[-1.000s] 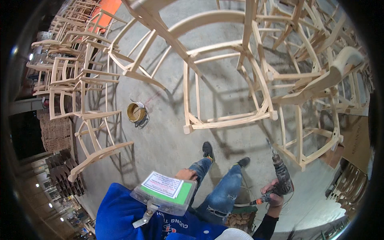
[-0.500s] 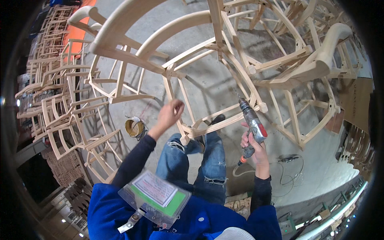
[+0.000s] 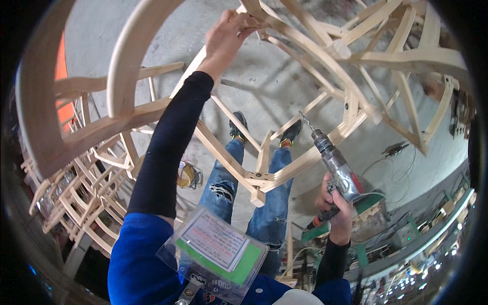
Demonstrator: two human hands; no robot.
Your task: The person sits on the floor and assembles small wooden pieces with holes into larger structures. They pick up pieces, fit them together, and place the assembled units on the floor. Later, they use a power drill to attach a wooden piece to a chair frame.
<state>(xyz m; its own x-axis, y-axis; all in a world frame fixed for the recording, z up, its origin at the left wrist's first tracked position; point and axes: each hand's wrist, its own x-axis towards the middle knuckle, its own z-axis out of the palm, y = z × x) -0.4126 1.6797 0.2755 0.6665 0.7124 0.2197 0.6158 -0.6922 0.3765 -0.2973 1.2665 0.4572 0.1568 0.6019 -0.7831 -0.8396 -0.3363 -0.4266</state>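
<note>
My left hand [image 3: 227,34] reaches up and grips a rail of a bare wooden chair frame [image 3: 284,101] that hangs close in front of me, tilted over my legs. My right hand [image 3: 335,203] holds a grey power drill [image 3: 333,162] by its handle, low at the right. The drill's bit [image 3: 307,122] points up and left toward the frame's slats, a short gap away from the wood. A clear badge holder with a green and white card [image 3: 216,249] hangs on my blue vest.
Many unfinished wooden chair frames [image 3: 86,193] are stacked at the left. A roll of yellow tape [image 3: 187,176] lies on the concrete floor by my feet. A green workbench with boxes [image 3: 371,218] and a loose cable [image 3: 396,162] stand at the right.
The chair frame has been lifted closer and higher, and my left hand rose with it to the top of the view. The drill stays in my right hand, lowered slightly.
</note>
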